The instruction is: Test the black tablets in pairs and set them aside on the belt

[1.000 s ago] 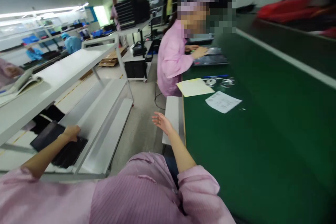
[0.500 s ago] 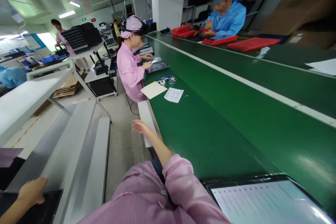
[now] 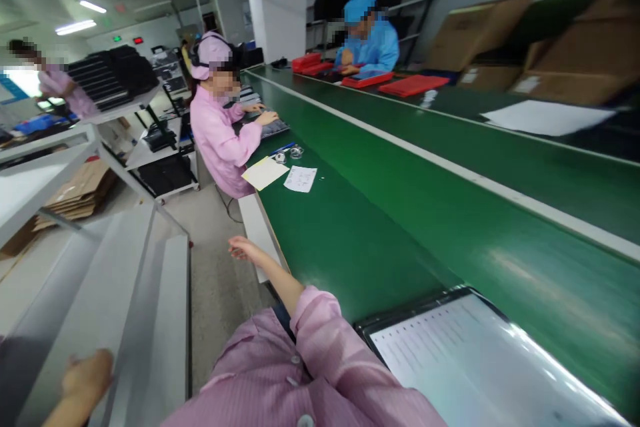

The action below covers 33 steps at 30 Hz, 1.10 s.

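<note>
As I turned right, screen (image 3: 460, 363) showed fuller, work in better view; right hand (image 3: 243, 248) hung spread; left hand (image 3: 90, 375), couldn't tell.

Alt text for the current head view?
The person's left hand, its grip unclear, is before a grey shelf; the open right hand is beside a green bench bearing a black-framed panel. A co-worker in pink sits farther along.

cannot discern the pose of the left hand (image 3: 89, 377), blurred near left, nor read the small note (image 3: 301, 179); see near-right screen (image 3: 460, 360) cut off.
</note>
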Motion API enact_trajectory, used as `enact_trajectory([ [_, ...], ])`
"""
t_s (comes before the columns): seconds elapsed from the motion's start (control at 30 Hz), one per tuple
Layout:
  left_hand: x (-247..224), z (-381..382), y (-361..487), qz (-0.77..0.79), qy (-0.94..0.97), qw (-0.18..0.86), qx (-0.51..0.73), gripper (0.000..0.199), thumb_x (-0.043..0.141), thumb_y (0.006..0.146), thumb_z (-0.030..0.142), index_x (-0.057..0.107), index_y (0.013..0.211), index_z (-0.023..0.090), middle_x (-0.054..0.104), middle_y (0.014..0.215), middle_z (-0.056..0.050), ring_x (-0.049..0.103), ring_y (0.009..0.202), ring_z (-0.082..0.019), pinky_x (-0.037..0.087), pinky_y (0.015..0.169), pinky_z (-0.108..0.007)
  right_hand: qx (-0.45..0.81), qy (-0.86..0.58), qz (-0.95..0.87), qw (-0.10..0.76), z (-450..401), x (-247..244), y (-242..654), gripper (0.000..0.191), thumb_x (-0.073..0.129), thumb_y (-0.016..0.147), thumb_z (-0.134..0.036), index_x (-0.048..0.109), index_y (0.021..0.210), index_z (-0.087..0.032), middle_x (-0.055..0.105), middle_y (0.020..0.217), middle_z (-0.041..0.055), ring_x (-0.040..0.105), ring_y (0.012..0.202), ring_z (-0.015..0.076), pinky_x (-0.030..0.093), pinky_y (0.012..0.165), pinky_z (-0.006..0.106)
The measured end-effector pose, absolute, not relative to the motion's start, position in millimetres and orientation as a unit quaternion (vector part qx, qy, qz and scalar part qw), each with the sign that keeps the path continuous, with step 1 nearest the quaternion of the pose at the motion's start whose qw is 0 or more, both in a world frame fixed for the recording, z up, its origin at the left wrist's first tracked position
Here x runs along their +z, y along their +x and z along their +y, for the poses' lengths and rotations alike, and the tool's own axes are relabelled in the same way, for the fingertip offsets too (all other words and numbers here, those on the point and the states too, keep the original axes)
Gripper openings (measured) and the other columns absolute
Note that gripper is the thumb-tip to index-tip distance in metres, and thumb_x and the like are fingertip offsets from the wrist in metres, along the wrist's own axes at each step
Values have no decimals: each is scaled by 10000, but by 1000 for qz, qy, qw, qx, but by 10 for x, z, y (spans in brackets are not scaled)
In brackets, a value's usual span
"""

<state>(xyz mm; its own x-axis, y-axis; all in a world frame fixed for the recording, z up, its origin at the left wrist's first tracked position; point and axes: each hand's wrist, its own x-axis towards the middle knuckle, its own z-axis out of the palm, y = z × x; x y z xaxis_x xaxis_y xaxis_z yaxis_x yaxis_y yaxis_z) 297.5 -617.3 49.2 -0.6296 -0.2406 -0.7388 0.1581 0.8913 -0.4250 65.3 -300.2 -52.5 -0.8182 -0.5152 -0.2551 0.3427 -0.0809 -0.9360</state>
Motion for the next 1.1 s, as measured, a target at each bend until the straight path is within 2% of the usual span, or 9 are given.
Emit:
enact_trajectory([
  [0.13, 683, -5085, 2068, 959, 25, 171, -224, 517, 268, 971, 361, 713, 1170, 189, 772, 978, -185, 739, 971, -337, 546, 820, -448, -716, -40, 669, 193, -3025, -314, 830, 159, 748, 751, -211, 629, 857, -206, 619, 727, -36, 612, 713, 165, 468, 691, 269],
  [0.23, 986, -4331, 1391, 983, 76, 67, -154, 541, 242, 1007, 399, 734, 1040, 177, 767, 893, -186, 746, 856, -354, 546, 747, -431, -719, 62, 692, 39, -2913, -107, 1061, 195, 549, 830, -65, 619, 946, -206, 619, 812, -10, 606, 803, 177, 459, 761, 289],
  [0.33, 1172, -3464, 747, 966, 248, -4, 77, 449, 337, 989, 445, 706, 1119, 224, 773, 1021, -129, 730, 964, -310, 543, 844, -405, -710, 126, 683, -112, -2603, 173, 1399, 270, 523, 821, -42, 617, 995, -226, 630, 887, -10, 605, 851, 174, 452, 789, 283],
  [0.43, 1025, -2223, 464, 802, 471, 119, 347, 420, 451, 948, 503, 686, 1127, 203, 751, 1145, -97, 690, 1106, -250, 519, 977, -365, -600, 44, 760, -244, -2053, 496, 1878, 207, 590, 825, -103, 646, 979, -229, 647, 878, -15, 606, 817, 169, 460, 766, 272],
  [0.53, 615, -948, 781, 693, 520, 249, 433, 426, 475, 941, 503, 685, 1097, 168, 722, 1205, -132, 705, 1073, -234, 556, 915, -357, -398, 57, 878, -260, -1389, 725, 2457, 139, 581, 921, -220, 691, 996, -181, 676, 956, 57, 608, 892, 217, 474, 843, 339],
  [0.67, 142, 43, 1432, 672, 545, 264, 427, 444, 338, 1012, 453, 661, 1157, 183, 717, 1212, -124, 700, 1069, -213, 554, 891, -357, -189, 255, 933, -167, -741, 736, 3050, 345, 590, 971, -417, 713, 1197, -187, 592, 1287, 195, 529, 1182, 361, 435, 974, 534],
  [0.83, -61, 203, 1593, 661, 574, 233, 423, 424, 311, 1027, 385, 688, 1139, 229, 708, 1246, -64, 624, 1195, -223, 446, 1061, -390, -107, 283, 950, -83, -459, 507, 3511, 362, 658, 930, -480, 689, 1272, -364, 348, 1590, 129, 292, 1430, 444, 150, 1109, 735],
  [0.97, -103, 114, 1530, 632, 631, 202, 403, 478, 266, 1033, 417, 671, 1186, 215, 699, 1250, -78, 614, 1192, -232, 443, 1056, -385, -120, 301, 938, -124, -265, 461, 4020, 260, 578, 970, -500, 787, 1057, -374, 388, 1576, 65, 293, 1425, 433, 83, 1113, 746],
  [1.1, -134, 115, 1546, 621, 647, 167, 408, 527, 233, 1037, 472, 673, 1148, 203, 713, 1185, -97, 637, 1128, -244, 473, 998, -381, -140, 349, 872, -312, -63, 469, 4406, 593, 296, 1033, -581, 801, 972, -276, 515, 1437, 104, 421, 1331, 351, 256, 1122, 620],
])
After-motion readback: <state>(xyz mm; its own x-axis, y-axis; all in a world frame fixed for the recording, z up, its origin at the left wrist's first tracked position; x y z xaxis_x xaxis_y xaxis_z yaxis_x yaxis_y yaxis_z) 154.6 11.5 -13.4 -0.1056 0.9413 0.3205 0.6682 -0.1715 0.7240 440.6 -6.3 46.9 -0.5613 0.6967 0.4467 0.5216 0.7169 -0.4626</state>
